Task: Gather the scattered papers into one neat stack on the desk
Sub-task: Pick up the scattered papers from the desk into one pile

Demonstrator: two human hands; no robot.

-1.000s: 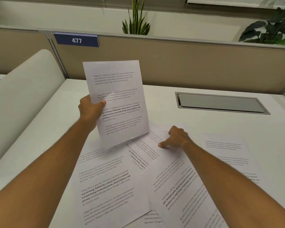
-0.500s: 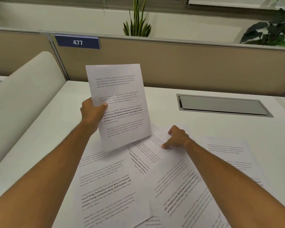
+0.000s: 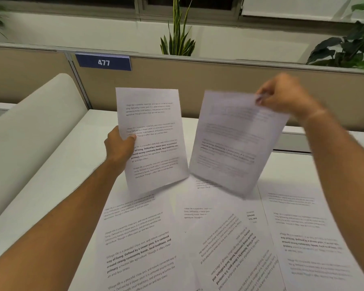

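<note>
My left hand [image 3: 119, 147] grips the left edge of a printed sheet [image 3: 153, 139] held upright above the desk. My right hand [image 3: 286, 95] pinches the top right corner of a second sheet [image 3: 235, 143], which hangs blurred in the air just right of the first. Below them several printed papers lie scattered and overlapping on the white desk [image 3: 303, 171]: one at the lower left [image 3: 139, 244], one turned upside down in the middle [image 3: 229, 248], one at the right [image 3: 303, 238].
A beige partition [image 3: 219, 85] with a blue "477" plate [image 3: 103, 63] closes the far side. A grey cable hatch [image 3: 292, 142] sits in the desk at the right. A white curved panel [image 3: 29, 133] borders the left. Plants stand behind the partition.
My right hand has lifted a sheet off the desk pile and raised it up and to the right. My left hand still holds its sheet in about the same place.
</note>
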